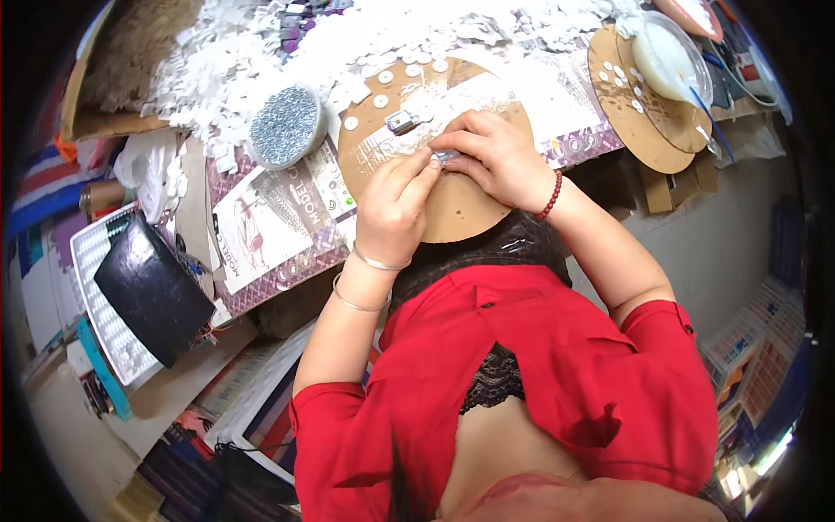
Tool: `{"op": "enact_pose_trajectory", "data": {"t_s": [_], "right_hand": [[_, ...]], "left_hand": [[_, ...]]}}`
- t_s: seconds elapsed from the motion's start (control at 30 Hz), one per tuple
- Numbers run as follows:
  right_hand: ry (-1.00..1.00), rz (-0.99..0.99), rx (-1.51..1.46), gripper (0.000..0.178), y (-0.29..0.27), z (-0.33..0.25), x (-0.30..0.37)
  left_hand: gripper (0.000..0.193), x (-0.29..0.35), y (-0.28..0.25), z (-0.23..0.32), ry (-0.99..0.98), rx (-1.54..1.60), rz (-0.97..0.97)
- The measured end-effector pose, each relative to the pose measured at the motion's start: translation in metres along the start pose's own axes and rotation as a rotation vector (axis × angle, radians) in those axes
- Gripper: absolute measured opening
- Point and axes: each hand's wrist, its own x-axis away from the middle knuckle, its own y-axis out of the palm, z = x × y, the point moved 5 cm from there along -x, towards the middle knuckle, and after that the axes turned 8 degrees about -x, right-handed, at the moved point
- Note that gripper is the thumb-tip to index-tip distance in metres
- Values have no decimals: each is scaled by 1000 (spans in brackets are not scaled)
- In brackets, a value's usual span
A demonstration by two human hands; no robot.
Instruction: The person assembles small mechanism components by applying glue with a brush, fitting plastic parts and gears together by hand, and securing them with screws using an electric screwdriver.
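My left hand (396,202) and my right hand (503,163) meet over a round brown board (461,216), fingertips pinched together. Between them is a small shiny silvery piece (445,157), mostly hidden by the fingers; its kind cannot be made out. Just beyond the fingertips, a small grey block-like piece with a shiny top (402,121) lies on the board. Several white discs with centre holes (380,101) are spread along the board's far and left side. Left of the board stands a round clear tub (285,127) full of tiny silvery-blue beads.
White scraps (209,78) heap across the back of the table. At the right, a tub of whitish paste (668,61) with a blue stick (709,117) stands on a second brown board (648,155). A white basket (122,326) with a black sheet-like item (155,287) is at the left.
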Motion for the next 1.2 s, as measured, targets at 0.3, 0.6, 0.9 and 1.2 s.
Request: {"op": "enact_pose_trajectory", "data": {"t_s": [0.3, 0.6, 0.9, 1.2], "right_hand": [[-11, 6, 12, 28, 1, 1, 0], [152, 504, -122, 25, -80, 0, 48], [163, 1523, -6, 38, -215, 55, 146], [6, 1379, 254, 15, -240, 9, 172]], "left_hand": [[19, -4, -4, -6, -37, 90, -32], [19, -36, -5, -19, -8, 209, -530], [12, -28, -3, -24, 42, 280, -491], [10, -39, -1, -46, -160, -8, -184]]}}
